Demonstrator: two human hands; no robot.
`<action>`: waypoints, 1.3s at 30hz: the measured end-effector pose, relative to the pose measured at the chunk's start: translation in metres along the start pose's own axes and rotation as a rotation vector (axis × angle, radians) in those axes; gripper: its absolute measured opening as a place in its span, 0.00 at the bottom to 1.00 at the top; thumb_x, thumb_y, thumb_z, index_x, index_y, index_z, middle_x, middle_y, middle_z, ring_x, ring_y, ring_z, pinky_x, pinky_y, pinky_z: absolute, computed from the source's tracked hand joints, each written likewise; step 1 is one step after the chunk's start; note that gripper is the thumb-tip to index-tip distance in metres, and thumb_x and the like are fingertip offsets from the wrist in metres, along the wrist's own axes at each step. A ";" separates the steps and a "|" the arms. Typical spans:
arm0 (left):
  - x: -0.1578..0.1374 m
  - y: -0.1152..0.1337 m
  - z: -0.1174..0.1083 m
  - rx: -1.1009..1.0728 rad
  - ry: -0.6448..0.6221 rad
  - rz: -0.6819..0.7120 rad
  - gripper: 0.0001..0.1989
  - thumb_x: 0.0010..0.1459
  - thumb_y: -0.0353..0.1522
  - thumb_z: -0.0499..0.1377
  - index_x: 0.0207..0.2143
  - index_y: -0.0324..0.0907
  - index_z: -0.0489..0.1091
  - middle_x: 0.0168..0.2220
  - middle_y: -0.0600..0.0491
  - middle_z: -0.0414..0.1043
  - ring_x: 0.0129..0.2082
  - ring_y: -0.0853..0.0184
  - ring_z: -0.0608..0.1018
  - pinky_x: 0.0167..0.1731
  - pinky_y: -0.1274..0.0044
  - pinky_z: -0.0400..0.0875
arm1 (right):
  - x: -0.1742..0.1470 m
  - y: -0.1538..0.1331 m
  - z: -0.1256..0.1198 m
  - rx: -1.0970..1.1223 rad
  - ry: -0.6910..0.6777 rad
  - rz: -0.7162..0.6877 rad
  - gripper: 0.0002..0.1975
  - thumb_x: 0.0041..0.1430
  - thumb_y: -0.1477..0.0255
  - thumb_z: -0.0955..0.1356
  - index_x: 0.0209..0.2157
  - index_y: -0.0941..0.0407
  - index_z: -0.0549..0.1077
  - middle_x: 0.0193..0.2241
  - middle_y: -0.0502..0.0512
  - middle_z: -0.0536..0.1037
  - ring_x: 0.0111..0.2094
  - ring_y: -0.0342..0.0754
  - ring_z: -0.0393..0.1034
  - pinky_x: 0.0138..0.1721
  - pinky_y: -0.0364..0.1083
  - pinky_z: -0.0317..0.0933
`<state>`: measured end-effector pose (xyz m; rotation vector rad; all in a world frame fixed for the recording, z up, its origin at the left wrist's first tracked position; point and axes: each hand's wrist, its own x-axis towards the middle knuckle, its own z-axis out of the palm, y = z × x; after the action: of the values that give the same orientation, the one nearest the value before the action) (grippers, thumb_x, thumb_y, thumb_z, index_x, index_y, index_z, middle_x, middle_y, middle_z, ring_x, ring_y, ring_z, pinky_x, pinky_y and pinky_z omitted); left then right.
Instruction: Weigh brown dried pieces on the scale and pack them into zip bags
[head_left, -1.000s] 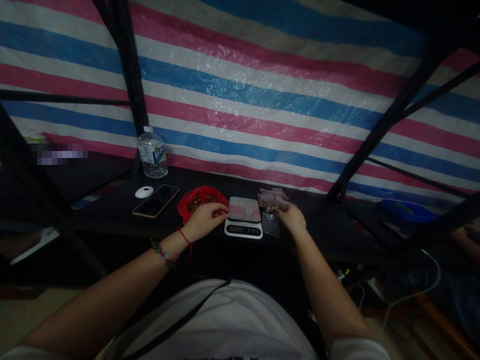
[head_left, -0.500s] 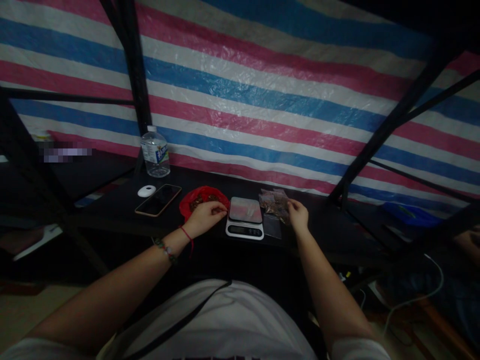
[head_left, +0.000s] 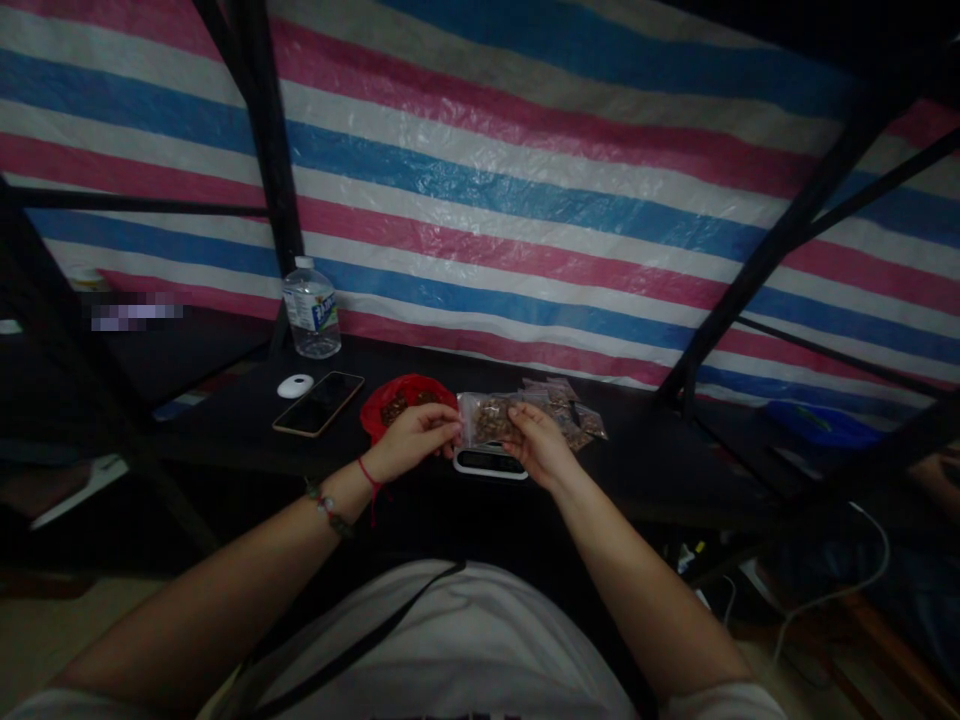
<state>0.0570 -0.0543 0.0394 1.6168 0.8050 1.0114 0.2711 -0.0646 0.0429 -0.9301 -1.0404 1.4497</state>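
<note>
A clear zip bag (head_left: 491, 418) with small brown pieces inside is stretched between my two hands, above a white digital kitchen scale (head_left: 491, 463). My left hand (head_left: 418, 435) pinches the bag's left end. At its right end, the fingers of my right hand (head_left: 541, 440) are closed on it. The bag hides most of the scale's plate; the display at the front shows. Just behind my left hand lies a red plastic bag (head_left: 375, 400), open, with brown pieces in it. Beyond my right hand several filled zip bags (head_left: 589, 420) are heaped together.
On the left stand a clear plastic bottle (head_left: 311, 310), a white round object (head_left: 295, 385) and a phone (head_left: 319, 403). Black metal posts (head_left: 262, 130) frame the black table, with a striped plastic sheet (head_left: 510, 170) behind. A blue item (head_left: 821, 424) lies far right.
My right hand has moved left from the heap, bringing a filled zip bag over the scale. My left hand now grips that bag's other end.
</note>
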 end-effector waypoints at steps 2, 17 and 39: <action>0.000 0.002 -0.001 0.000 -0.034 0.000 0.15 0.51 0.42 0.62 0.32 0.38 0.70 0.26 0.53 0.75 0.20 0.72 0.74 0.21 0.81 0.65 | -0.002 0.003 0.003 0.004 -0.009 0.031 0.18 0.46 0.60 0.74 0.34 0.54 0.68 0.25 0.46 0.76 0.22 0.39 0.71 0.22 0.38 0.65; -0.003 0.005 0.006 -0.035 -0.068 -0.096 0.15 0.50 0.42 0.63 0.26 0.38 0.68 0.23 0.53 0.74 0.20 0.73 0.74 0.18 0.83 0.60 | -0.013 0.012 0.015 -0.618 -0.139 -0.267 0.15 0.52 0.62 0.70 0.39 0.54 0.71 0.31 0.49 0.74 0.21 0.38 0.62 0.22 0.39 0.56; -0.008 0.005 0.017 0.120 -0.169 -0.098 0.14 0.54 0.41 0.57 0.27 0.37 0.68 0.21 0.57 0.68 0.18 0.74 0.71 0.20 0.81 0.66 | -0.024 -0.001 0.020 -0.760 -0.358 -0.136 0.12 0.57 0.66 0.64 0.27 0.59 0.72 0.19 0.48 0.69 0.20 0.39 0.63 0.21 0.38 0.53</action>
<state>0.0688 -0.0691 0.0407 1.7221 0.8338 0.7589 0.2553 -0.0908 0.0500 -1.1066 -1.9592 1.1256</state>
